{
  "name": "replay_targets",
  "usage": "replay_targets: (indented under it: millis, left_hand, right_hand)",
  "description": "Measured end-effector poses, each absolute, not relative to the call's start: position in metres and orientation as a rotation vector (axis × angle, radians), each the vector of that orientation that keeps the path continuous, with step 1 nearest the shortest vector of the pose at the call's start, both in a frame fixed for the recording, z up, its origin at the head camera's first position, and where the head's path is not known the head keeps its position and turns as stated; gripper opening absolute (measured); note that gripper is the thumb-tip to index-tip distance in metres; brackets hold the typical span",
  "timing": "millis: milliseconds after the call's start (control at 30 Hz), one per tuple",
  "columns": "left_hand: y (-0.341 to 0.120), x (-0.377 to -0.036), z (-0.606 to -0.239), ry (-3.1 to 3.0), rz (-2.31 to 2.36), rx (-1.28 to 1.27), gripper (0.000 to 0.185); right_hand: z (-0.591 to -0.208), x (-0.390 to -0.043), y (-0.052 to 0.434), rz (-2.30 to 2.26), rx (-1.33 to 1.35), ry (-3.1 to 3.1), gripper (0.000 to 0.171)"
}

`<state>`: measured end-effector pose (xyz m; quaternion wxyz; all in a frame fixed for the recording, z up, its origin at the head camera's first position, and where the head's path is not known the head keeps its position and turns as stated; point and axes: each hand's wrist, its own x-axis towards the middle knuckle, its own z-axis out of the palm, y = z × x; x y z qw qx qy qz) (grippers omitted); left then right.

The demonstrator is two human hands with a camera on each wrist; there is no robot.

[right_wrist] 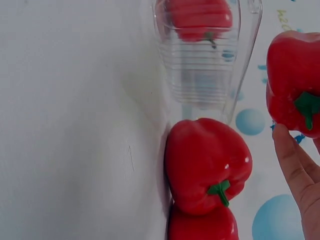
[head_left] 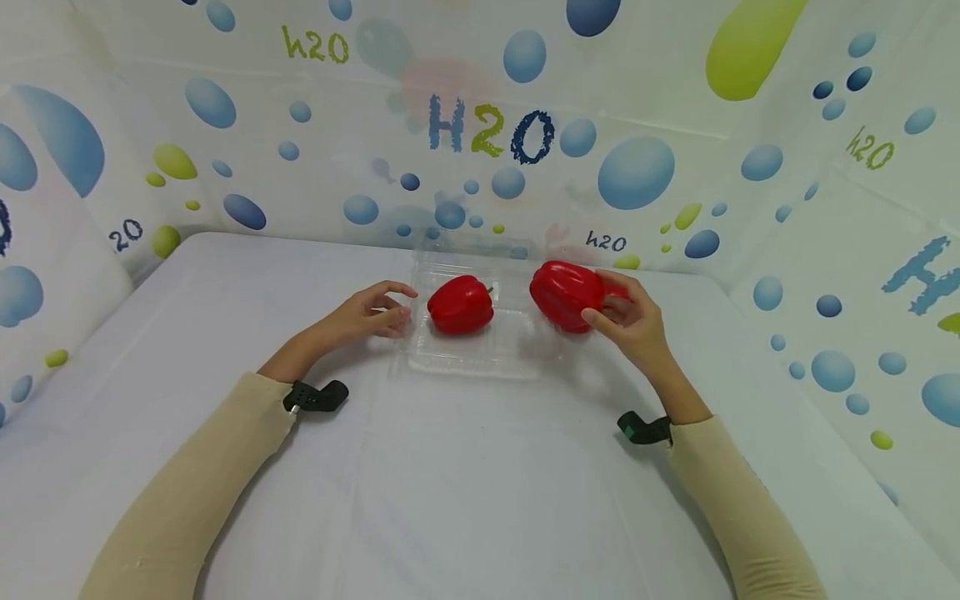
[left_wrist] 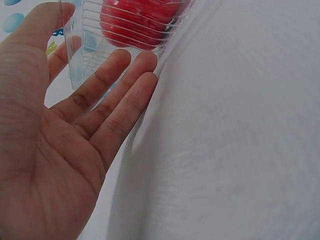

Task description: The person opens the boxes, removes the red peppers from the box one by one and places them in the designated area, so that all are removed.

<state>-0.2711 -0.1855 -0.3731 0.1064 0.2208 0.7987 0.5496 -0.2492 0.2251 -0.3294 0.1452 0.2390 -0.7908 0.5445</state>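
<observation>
A clear plastic container (head_left: pixel 487 358) stands near the back of the table with one red bell pepper (head_left: pixel 461 306) lying in it. My left hand (head_left: pixel 375 313) is at the container's left side, its fingers loosely extended and the fingertips right at the ribbed wall. In the left wrist view the thumb (left_wrist: pixel 35 25) reaches up to the rim. My right hand (head_left: pixel 633 321) holds another red bell pepper (right_wrist: pixel 296 75), with a green stem, beside the container's right end. Two more red peppers, a nearer one (right_wrist: pixel 207 165) and a partly cut-off one (right_wrist: pixel 202 226), show below it in the right wrist view.
A white cloth (head_left: pixel 480 483) covers the table. Behind it hangs a white backdrop (head_left: pixel 315 167) printed with blue and green drops and lettering. A dark wrist device (head_left: pixel 321 397) sits at the left cuff, another device (head_left: pixel 643 428) at the right.
</observation>
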Motion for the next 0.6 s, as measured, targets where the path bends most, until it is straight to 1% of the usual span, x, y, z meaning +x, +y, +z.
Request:
replay_targets:
  millis: [600]
  left_hand:
    - [-0.184,-0.271,-0.372,2.364,1.605,0.636,0.045]
  right_hand:
    - [-0.333,-0.259,0.246,1.587,0.605,-2.282,0.057]
